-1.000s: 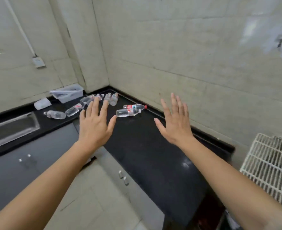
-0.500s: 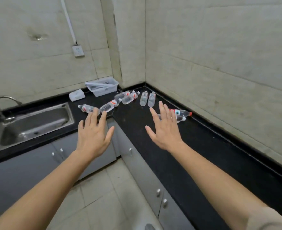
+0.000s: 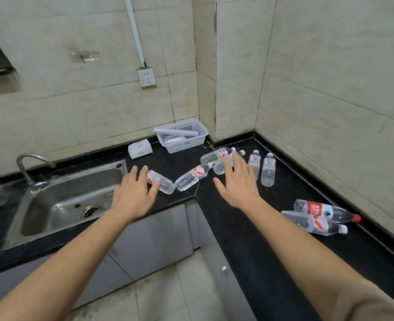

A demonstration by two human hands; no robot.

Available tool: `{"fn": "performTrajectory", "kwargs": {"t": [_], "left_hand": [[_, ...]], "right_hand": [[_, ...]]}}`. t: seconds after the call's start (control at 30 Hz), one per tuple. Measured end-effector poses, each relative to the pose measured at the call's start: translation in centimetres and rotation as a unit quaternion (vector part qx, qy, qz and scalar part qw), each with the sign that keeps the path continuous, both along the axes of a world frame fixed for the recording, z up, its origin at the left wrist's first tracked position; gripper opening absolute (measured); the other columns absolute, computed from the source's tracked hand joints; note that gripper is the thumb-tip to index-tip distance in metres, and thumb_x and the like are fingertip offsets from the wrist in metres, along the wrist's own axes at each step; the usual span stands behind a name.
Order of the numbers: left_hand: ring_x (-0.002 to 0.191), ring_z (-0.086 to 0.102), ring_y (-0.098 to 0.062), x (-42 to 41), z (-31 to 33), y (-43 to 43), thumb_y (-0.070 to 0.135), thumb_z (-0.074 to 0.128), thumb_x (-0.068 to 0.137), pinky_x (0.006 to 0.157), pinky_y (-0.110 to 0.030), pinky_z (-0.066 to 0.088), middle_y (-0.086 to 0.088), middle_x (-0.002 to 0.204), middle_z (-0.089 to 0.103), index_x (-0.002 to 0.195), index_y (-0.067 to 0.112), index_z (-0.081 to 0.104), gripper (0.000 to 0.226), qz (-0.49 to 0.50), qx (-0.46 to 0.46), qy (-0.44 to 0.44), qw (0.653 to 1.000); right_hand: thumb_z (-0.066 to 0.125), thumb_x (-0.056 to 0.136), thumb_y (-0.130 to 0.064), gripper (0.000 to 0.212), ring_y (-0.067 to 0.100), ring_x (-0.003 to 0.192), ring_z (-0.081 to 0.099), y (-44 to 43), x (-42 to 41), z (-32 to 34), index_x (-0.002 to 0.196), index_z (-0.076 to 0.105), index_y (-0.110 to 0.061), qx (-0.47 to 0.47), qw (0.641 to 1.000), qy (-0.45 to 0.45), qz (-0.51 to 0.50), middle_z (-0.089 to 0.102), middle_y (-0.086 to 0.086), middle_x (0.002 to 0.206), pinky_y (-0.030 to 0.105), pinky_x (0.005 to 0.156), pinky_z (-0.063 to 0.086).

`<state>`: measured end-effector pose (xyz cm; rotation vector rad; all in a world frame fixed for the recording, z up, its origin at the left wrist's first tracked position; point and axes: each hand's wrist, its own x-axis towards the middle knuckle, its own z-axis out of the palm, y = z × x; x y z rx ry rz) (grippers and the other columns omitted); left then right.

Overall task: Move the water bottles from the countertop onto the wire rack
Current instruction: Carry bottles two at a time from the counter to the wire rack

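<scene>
Several clear water bottles lie on the black L-shaped countertop [image 3: 249,230]. My left hand [image 3: 133,193] is open, its fingertips over the near end of one lying bottle [image 3: 162,183]. A second bottle [image 3: 191,177] lies just right of it. My right hand [image 3: 237,184] is open with spread fingers, partly covering a bottle [image 3: 219,169] and just below another [image 3: 213,156]. Two bottles [image 3: 268,169] lie side by side right of that hand. A red-capped bottle [image 3: 325,210] and a white-capped one [image 3: 314,223] lie near the right wall. The wire rack is out of view.
A steel sink [image 3: 64,202] with a tap [image 3: 25,167] is set in the counter at left. A white basket [image 3: 182,137] and a tissue pack [image 3: 140,148] stand by the back wall. A wall socket [image 3: 147,77] hangs above. Grey cabinets and tiled floor lie below.
The view has swung left, away from the wire rack, and closer to the corner. Both open hands have reached forward to the bottles near the sink.
</scene>
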<state>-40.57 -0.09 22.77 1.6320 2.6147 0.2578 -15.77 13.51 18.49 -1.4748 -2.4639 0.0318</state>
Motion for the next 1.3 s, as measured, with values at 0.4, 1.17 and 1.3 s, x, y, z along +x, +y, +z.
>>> {"fn": "performTrajectory", "kwargs": {"t": [0.4,1.17,1.3], "left_hand": [[0.131,0.051,-0.036,-17.1,-10.3,18.2,0.06,0.032,0.1,0.103,-0.044,0.044,-0.017,0.149,0.047,0.154,0.018,0.025,0.07,-0.005,-0.148,-0.113,0.982],[0.125,0.057,-0.035,-22.8,-25.7,37.0,0.033,0.079,0.083,0.102,-0.041,0.047,-0.015,0.144,0.053,0.156,0.007,0.012,0.102,0.041,-0.212,-0.424,0.88],[0.098,0.068,-0.024,-22.0,-27.0,37.0,0.041,0.091,0.064,0.079,-0.042,0.059,-0.008,0.118,0.066,0.125,0.012,0.05,0.079,0.168,-0.217,-0.501,0.821]], "right_hand": [[0.046,0.101,-0.05,0.07,0.037,0.149,0.028,15.9,-16.1,-6.0,0.16,0.025,-0.018,-0.091,0.995,-0.028,-0.03,0.025,0.017,0.164,0.052,0.12,0.024],[0.055,0.083,-0.079,0.134,0.038,0.134,0.051,23.9,-26.2,-19.8,0.154,-0.025,0.0,-0.452,0.816,0.064,-0.355,0.035,0.02,0.158,0.046,0.105,0.044],[0.061,0.083,-0.075,0.134,0.038,0.133,0.052,24.2,-26.3,-20.1,0.154,-0.027,-0.002,-0.452,0.817,0.076,-0.348,0.032,0.021,0.158,0.045,0.101,0.046]]}}
